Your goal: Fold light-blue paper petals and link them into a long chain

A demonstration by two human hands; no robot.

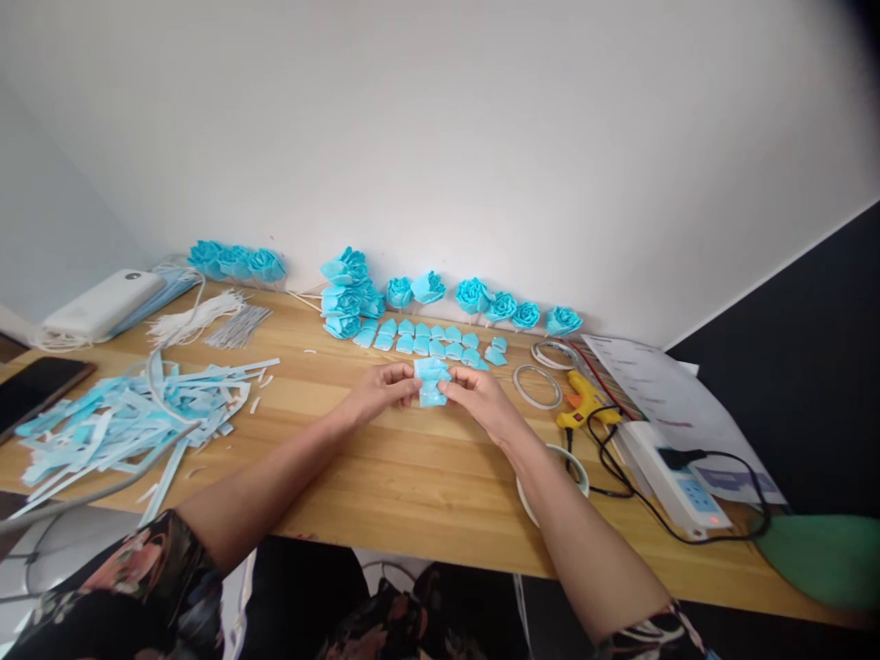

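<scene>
A light blue fabric petal piece (432,376), folded in places, is held up just above the wooden table between both hands. My left hand (386,390) pinches its left edge between thumb and fingers. On the opposite side, my right hand (479,396) grips the right edge the same way. Behind the hands lie two rows of small blue petals (421,344) on the tabletop. A stacked cluster of blue fabric flowers (345,298) stands at the back left of these rows, and more blue flowers (473,295) line the wall.
On the left are a heap of blue and white strips (137,422), white wires (196,316), a phone (41,390) and a white power bank (103,307). To the right sit tape rings (537,387), a yellow glue gun (586,401), a power strip (677,481) and cables.
</scene>
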